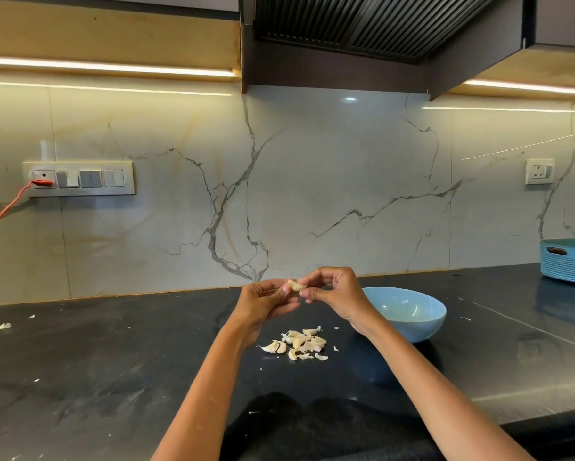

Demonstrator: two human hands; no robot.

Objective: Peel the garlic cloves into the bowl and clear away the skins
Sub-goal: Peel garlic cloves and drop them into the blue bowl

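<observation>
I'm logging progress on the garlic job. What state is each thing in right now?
garlic clove: held up between both hands, above the counter.
left hand: pinches the clove.
right hand: pinches the clove's other end.
blue bowl: upright on the counter; no cloves show in the visible part.
garlic pile: cloves and loose skins lie on the counter.
red plug: plugged into the socket.

Left hand (268, 302): raised, fingers curled, thumb and fingertips pinched one end of a small pale garlic clove (296, 286). Right hand (337, 294): raised opposite, fingers curled, pinched the clove's other end. Both bare forearms reached forward, converging; the hands met fingertip to fingertip.
</observation>
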